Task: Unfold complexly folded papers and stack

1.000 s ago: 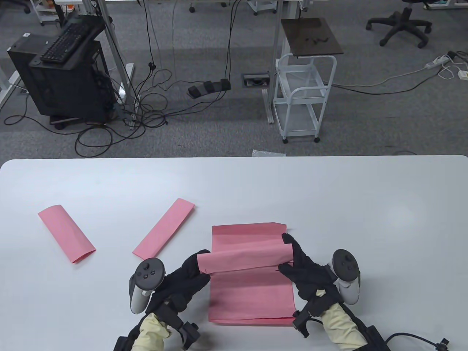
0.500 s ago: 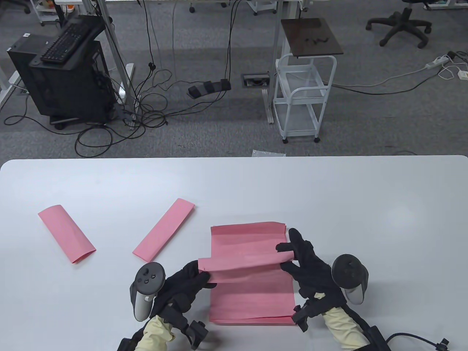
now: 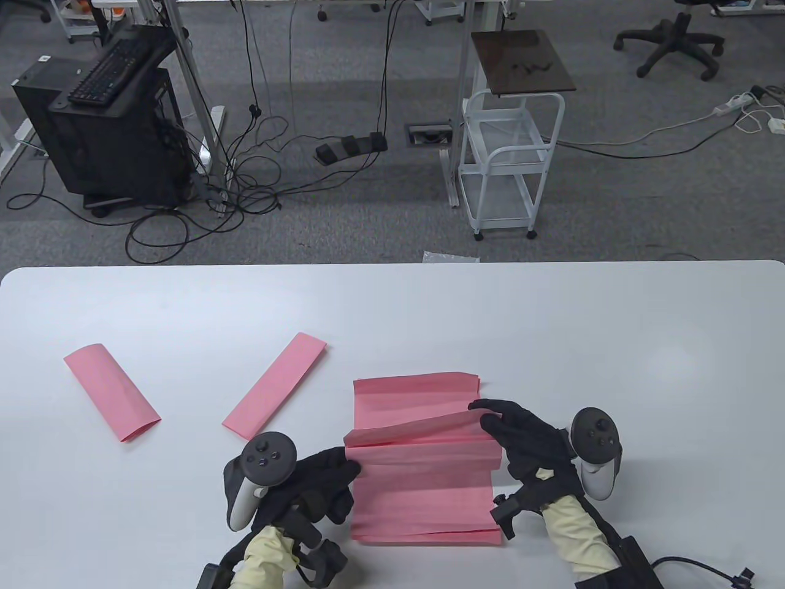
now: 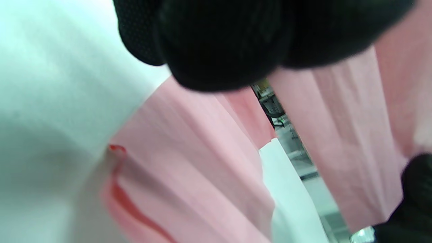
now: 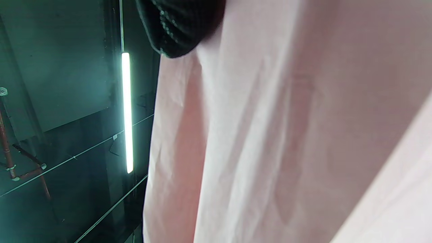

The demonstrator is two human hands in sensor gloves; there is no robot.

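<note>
A pink paper (image 3: 423,457) lies partly unfolded on top of a flat pink sheet (image 3: 417,392) near the table's front edge. My left hand (image 3: 325,475) grips the paper's left edge. My right hand (image 3: 512,429) holds its right edge, which is lifted a little. Two folded pink papers lie to the left: one in the middle (image 3: 274,385), one at the far left (image 3: 111,392). The left wrist view shows pink paper (image 4: 189,168) under my black fingers (image 4: 219,40). The right wrist view is filled with pink paper (image 5: 270,135) below a fingertip (image 5: 179,23).
The white table (image 3: 552,343) stretches to the right and back. Beyond its far edge are a white cart (image 3: 509,159), a black computer stand (image 3: 104,123) and floor cables.
The raised fold has been opened toward me and lowered, so the top paper now lies longer and flatter. Both hands have moved down and toward the front edge.
</note>
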